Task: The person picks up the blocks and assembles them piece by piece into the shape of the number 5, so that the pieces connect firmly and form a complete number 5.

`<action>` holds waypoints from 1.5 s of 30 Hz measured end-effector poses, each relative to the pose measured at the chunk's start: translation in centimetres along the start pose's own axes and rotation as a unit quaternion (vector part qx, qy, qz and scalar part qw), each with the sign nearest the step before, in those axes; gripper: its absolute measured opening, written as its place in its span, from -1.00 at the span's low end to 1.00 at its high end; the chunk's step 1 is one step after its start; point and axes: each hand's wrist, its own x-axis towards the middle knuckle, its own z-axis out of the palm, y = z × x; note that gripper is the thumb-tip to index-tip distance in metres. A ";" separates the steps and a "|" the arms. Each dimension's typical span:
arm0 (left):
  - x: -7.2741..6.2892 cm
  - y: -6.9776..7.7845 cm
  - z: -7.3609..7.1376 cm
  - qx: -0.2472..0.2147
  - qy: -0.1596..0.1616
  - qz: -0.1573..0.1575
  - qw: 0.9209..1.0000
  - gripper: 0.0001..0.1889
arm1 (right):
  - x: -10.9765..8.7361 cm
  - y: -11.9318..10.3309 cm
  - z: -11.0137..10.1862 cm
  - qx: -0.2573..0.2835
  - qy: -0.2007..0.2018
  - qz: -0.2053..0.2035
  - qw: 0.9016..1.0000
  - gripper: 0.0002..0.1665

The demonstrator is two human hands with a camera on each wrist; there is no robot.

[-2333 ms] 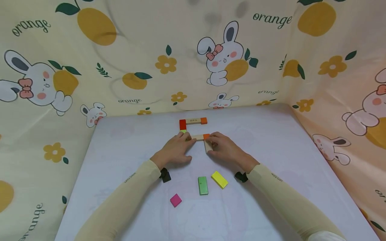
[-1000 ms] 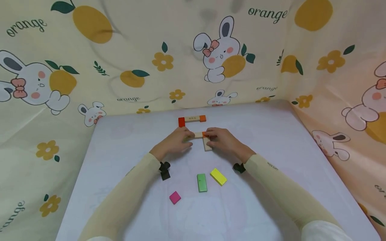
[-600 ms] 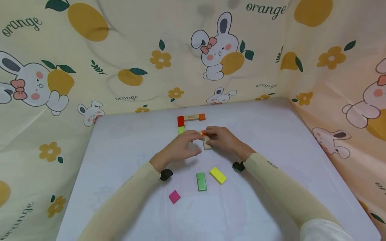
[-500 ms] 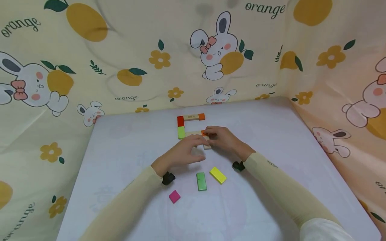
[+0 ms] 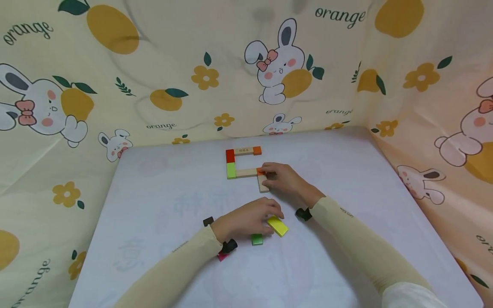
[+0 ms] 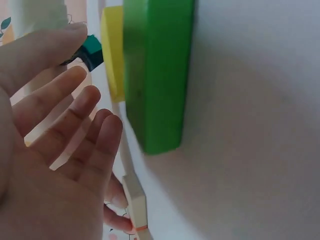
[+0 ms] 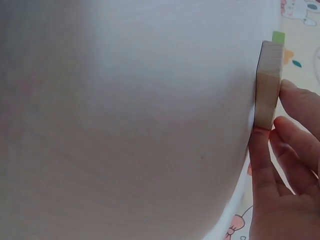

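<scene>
— What's the left hand [image 5: 246, 219] doing?
— It's released: loosely curved fingers beside the yellow block [image 5: 278, 226], with a gap showing in the left wrist view. The green block [image 5: 257, 240] lies just left of the yellow one, partly under that hand.
— And the right hand [image 5: 286, 179]?
— Farther off, its fingertips touching the near orange block [image 5: 259, 172] and the near wooden block [image 5: 262, 185]. Whether it's pinching either, I can't tell.
— Where do those two sit?
— At the right end of the middle wooden block [image 5: 246, 173]; the near wooden block runs from the orange one toward the near side.
— What else is in that shape?
— The lime block [image 5: 230, 170] at the left, the red block [image 5: 230, 156] beyond it, then the printed wooden block [image 5: 244, 151] and far orange block [image 5: 257, 150] going right.
— Anything nearer?
— A pink block [image 5: 222, 257], partly hidden by the left wrist — all on a white table [image 5: 300, 273].
</scene>
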 end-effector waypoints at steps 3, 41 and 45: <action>0.1 0.1 0.3 0.003 -0.002 0.000 1.000 -0.58 | -0.1 -0.1 0.0 -0.001 0.000 0.004 1.000 -0.37; 0.0 -1.4 0.4 -0.068 0.048 -0.022 0.996 -0.72 | 0.0 -0.1 -0.2 -0.013 0.000 -0.025 1.000 -0.43; -0.5 -1.8 -0.3 -0.073 0.072 -0.038 0.994 -0.74 | 0.0 -0.1 -0.2 -0.016 -0.001 -0.024 1.000 -0.42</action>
